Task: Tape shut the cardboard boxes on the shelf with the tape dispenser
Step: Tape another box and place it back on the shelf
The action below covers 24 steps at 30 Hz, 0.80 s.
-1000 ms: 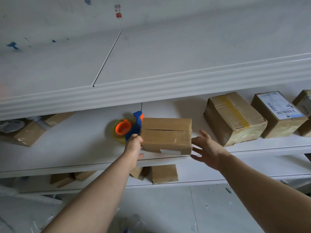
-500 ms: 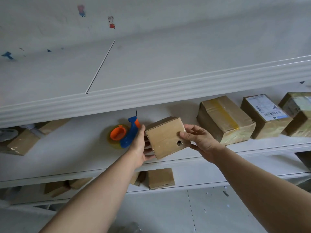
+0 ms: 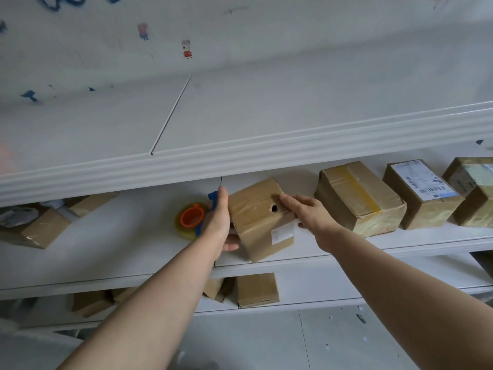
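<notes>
Two hands clasp the tilted cardboard box (image 3: pixel 260 222) on the shelf (image 3: pixel 106 247), tape dispenser (image 3: pixel 190 218) at its nine o'clock, our left hand (image 3: pixel 220 220) cupping one side between fingers and thumb, our right hand (image 3: pixel 312 214) curling fingers over the three o'clock edge; we judge it light, stiff and tape-slick, best held by its edges.

Matt brown cardboard box (image 3: pixel 257 220) with glossy tape; smooth white painted shelf (image 3: pixel 106 249).
</notes>
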{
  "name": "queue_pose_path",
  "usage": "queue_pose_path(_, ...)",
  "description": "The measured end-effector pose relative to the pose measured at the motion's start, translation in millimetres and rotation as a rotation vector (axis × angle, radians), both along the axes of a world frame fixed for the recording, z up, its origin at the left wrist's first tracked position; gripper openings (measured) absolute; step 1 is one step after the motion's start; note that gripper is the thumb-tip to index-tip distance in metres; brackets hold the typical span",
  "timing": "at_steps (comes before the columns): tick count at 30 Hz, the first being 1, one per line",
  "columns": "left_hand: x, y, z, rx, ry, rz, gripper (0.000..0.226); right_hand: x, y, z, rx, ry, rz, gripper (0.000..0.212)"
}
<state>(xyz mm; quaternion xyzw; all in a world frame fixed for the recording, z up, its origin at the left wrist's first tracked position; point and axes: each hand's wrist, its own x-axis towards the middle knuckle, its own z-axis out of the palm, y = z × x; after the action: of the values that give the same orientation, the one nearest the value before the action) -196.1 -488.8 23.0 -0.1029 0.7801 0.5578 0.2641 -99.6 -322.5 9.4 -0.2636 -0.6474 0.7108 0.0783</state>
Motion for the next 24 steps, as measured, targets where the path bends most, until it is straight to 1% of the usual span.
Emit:
queue_pose_path(3, -1, 4, -2, -0.072, 0.011, -0.084, 0.067, -6, -5, -5, 0.107, -0.099, 0.004, 0.026)
queue_pose_path(5, -2, 6, -6, -0.071, 0.026, -0.119, 0.054, -11, -8, -9, 0.192, -0.115, -0.048, 0.03)
queue_pose_path(7, -6, 5, -10, -0.022, 0.032, -0.105, 0.05, -19, -9, -8, 0.414, -0.118, -0.147, 0.037)
queue_pose_path(8, -9, 2, -12, -0.011, 0.046, -0.072, 0.049, -21, -13, -4, 0.552, -0.119, -0.184, 0.036)
queue_pose_path(10, -17, -6, -15, -0.041, 0.096, 0.016, 0.046, -25, -23, 6, 0.808, -0.104, -0.182, 0.033)
queue_pose_path(12, -26, -17, -20, -0.092, 0.124, 0.062, 0.039, -29, -38, 18, 0.97, -0.057, -0.147, 0.036)
queue_pose_path(13, -31, -22, -23, -0.108, 0.128, 0.075, 0.035, -31, -45, 21, 1.004, -0.022, -0.126, 0.036)
queue_pose_path(15, -44, -33, -26, -0.126, 0.124, 0.097, 0.028, -38, -59, 27, 1.005, 0.061, -0.05, 0.036)
queue_pose_path(17, -55, -46, -27, -0.131, 0.097, 0.137, 0.027, -46, -75, 31, 0.97, 0.136, 0.06, 0.039)
queue_pose_path(19, -68, -61, -31, -0.166, 0.11, 0.145, 0.029, -54, -92, 34, 0.99, 0.16, 0.165, 0.044)
queue_pose_path(21, -77, -76, -36, -0.192, 0.144, 0.129, 0.029, -63, -108, 33, 1.008, 0.114, 0.237, 0.046)
queue_pose_path(24, -90, -93, -44, -0.216, 0.193, 0.111, 0.028, -76, -128, 31, 0.935, -0.009, 0.301, 0.041)
